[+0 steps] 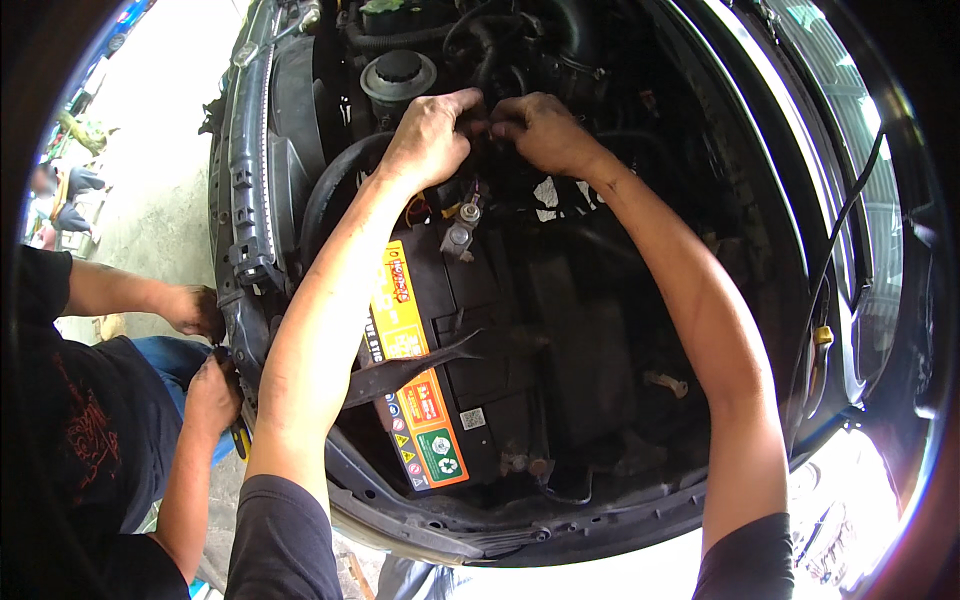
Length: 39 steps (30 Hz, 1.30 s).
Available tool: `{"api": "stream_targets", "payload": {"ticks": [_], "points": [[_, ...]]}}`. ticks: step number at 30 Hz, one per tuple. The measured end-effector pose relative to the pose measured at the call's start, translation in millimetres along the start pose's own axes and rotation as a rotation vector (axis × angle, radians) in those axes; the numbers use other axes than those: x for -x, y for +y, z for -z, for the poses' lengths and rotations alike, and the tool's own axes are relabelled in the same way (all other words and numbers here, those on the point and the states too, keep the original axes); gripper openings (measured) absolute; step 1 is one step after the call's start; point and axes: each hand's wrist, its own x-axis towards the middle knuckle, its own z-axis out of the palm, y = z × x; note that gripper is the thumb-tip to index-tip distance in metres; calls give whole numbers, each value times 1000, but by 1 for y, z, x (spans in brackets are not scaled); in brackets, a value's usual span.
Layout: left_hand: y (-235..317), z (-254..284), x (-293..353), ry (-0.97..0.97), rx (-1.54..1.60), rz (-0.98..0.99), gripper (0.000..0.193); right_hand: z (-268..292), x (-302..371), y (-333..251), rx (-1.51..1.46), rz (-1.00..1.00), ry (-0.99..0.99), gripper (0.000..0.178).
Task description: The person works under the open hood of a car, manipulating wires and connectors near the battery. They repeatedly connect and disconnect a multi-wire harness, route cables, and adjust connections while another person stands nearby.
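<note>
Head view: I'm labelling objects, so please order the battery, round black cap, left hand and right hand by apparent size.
1. Battery, its dark edges partly unclear
2. Left hand and right hand, too alike to rank
3. Round black cap

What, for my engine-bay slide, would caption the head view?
Bare left hand and bare right hand close together beyond a black, rectangular, orange-labelled battery.

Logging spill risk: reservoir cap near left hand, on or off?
On: the black cap sits atop the grey reservoir. Tightness: cannot tell.
</note>
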Motion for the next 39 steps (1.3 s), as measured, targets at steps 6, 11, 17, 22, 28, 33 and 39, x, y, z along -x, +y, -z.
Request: {"api": "stream_targets", "payload": {"ticks": [6, 11, 17, 22, 28, 33, 39], "points": [[-1, 4, -3, -116, 151, 69, 35, 3, -1, 14, -631, -240, -404, 22], [3, 5, -2, -50, 35, 132, 26, 7, 9, 3, -559, -124, -168, 16], [0, 7, -8, -70, 36, 209, 22, 7, 11, -15, -177, 92, 100, 19], [-3, 7, -7, -11, 47, 220, 20, 8, 10, -18, -8, 302, 242, 19], [-3, 10, -5, -65, 64, 149, 13, -3, 6, -7, 6, 86, 214, 21], [-3, 8, -3, -114, 83, 46, 13, -2, 2, 5, -783, -336, -242, 21], [-3, 6, -5, -10, 21, 111, 14, -2, 5, -2, -678, -309, -41, 21]]}}
